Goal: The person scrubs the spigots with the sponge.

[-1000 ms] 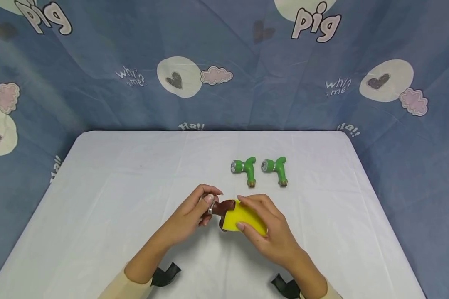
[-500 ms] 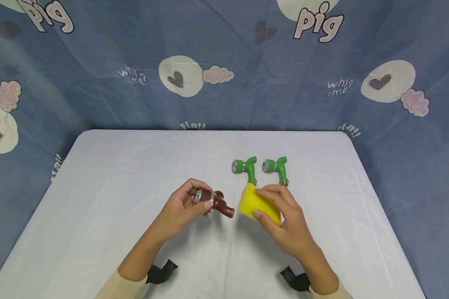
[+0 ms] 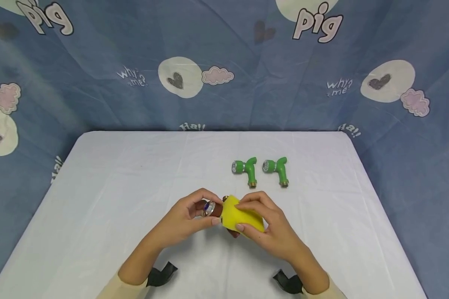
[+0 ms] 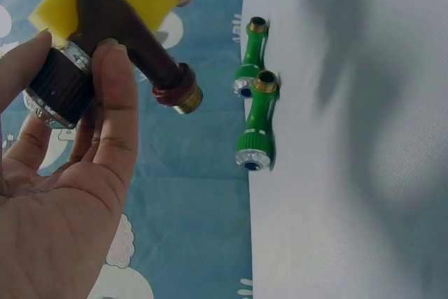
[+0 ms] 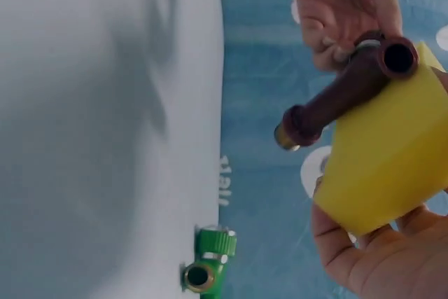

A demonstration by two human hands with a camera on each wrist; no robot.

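My left hand [image 3: 191, 214] grips a brown tap [image 3: 216, 210] by its ribbed knob, which has a silvery end with a blue centre. The tap's brass threaded end points away from the knob in the left wrist view, where thumb and fingers pinch the knob's sides. A yellow sponge [image 3: 241, 216] lies against the tap's body, bent around part of it in the head view. My right hand [image 3: 271, 220] holds this sponge between thumb and fingers. In the right wrist view the tap [image 5: 343, 99] overlaps the sponge's edge, its dark round opening facing the camera.
Two green taps, one on the left [image 3: 248, 169] and one on the right [image 3: 278, 170], lie side by side beyond the hands on the white-covered table [image 3: 134, 174]. Behind the table hangs a blue printed cloth [image 3: 247, 104]. Black straps [image 3: 161, 275] hang near both wrists.
The sponge came off the tap and moved right, then returned against it. Meanwhile the left hand turned the tap, so the silvery knob end now faces up and left.
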